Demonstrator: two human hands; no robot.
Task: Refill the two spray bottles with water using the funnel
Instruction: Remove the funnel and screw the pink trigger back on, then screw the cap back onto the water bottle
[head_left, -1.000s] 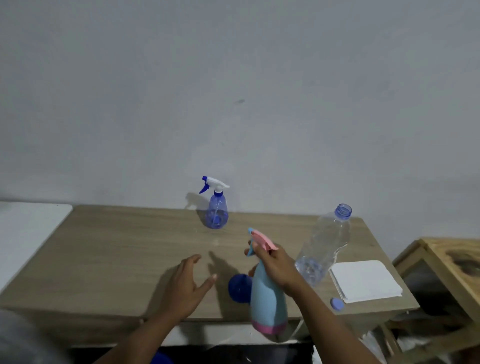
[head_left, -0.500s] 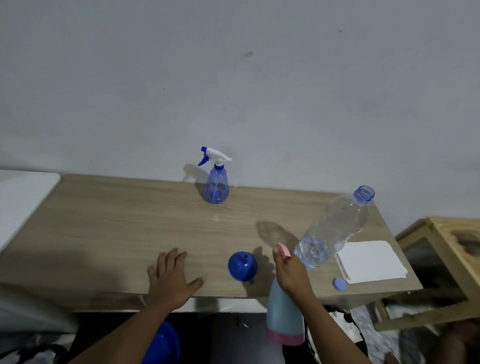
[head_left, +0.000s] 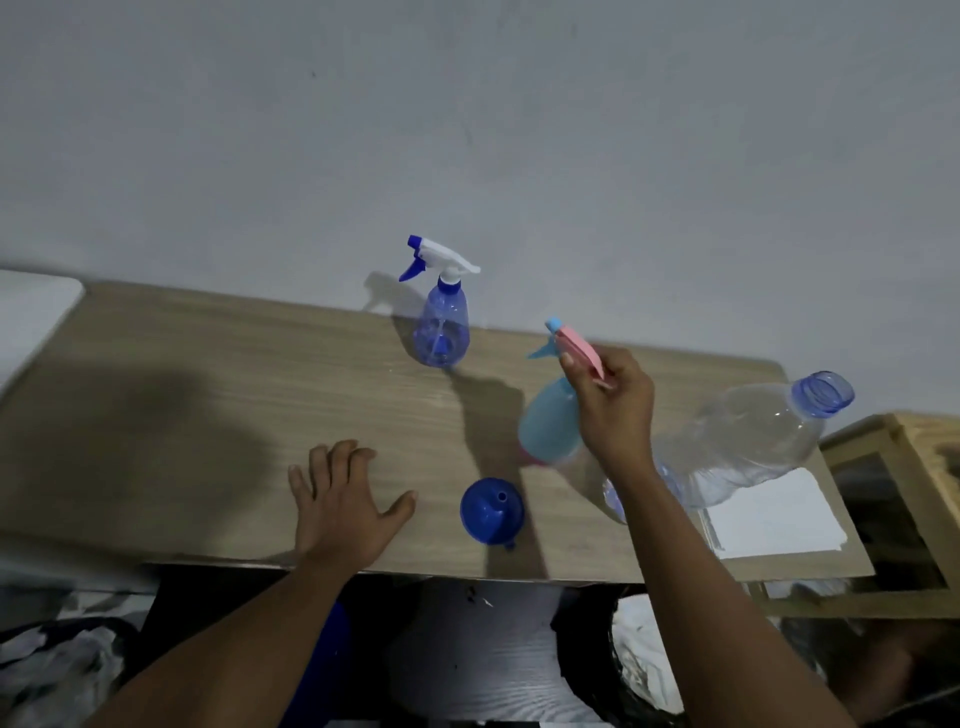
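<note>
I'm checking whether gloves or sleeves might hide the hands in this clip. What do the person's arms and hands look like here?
Both forearms are bare as far as the frame shows, with no sleeves in view. The left hand and right hand wear no gloves. I see no rings, watch or wristband, though the picture is soft.

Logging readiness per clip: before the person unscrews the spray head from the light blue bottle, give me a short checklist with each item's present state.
1. Right hand grips the pink trigger head of the light blue spray bottle: ok.
2. That bottle rests firmly on the wooden table: cannot tell; its base is near the surface.
3. Left hand free to steady the bottle: ok, flat on the table, holding nothing.
4. Blue plastic funnel within reach: ok, between the hands.
5. Clear plastic water bottle uncapped: ok, neck open.
6. Translucent blue spray bottle opened: not ok, white head still on.
</note>
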